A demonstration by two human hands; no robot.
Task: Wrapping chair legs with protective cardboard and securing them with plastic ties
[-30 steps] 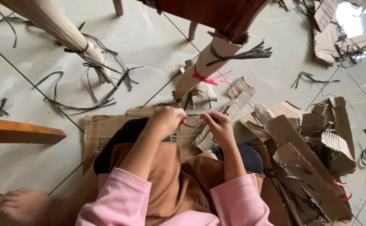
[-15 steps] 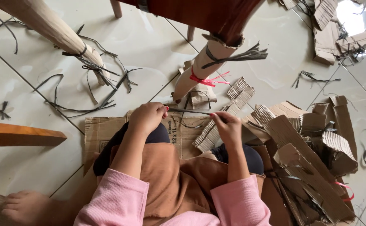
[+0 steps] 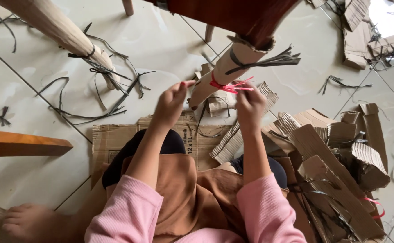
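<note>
Left hand: raised over the lap, fingers pinched narrow on one end of red plastic string. Right hand: raised beside it, fingers closed; grip on the string probable, not clear from this angle.

Red plastic string: knotted round cardboard-wrapped chair leg, loose ends fanning right, just above the right hand. Same leg also bound higher up with black strap.

Second wrapped leg, upper left: brown cardboard sleeve, black straps at its foot, more strap offcuts strewn on the white tiled floor.

Flattened carton under the knees: brown, rectangular, small black printed label near its middle. No open containers in view.

Heap of torn corrugated cardboard pieces, right of the lap, with another red string scrap at its lower edge. Further cardboard scraps, top right.
</note>
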